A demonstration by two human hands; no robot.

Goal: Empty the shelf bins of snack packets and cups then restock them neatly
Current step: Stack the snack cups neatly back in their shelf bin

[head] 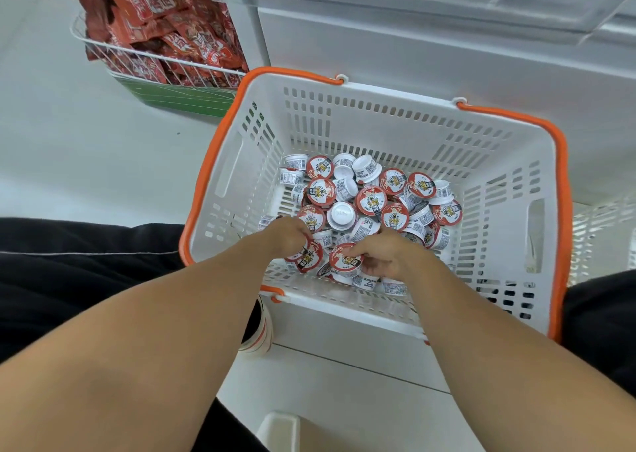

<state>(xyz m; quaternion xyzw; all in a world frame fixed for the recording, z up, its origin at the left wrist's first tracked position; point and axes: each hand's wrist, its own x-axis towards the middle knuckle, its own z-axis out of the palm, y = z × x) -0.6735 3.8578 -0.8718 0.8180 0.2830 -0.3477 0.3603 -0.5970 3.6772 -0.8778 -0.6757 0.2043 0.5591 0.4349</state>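
Cups (370,201): small, white, red-lidded

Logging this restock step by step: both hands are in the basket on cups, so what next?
Probably lift both hands out with their cups: the left hand and right hand each grip a cup from the pile in the basket.

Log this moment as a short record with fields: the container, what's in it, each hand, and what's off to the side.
container: white plastic shopping basket with orange rim
contents: loose pile of small white cups with red foil lids
left hand: grip on a red-lidded cup
right hand: grip on another cup
side: white wire basket heaped with red snack packets
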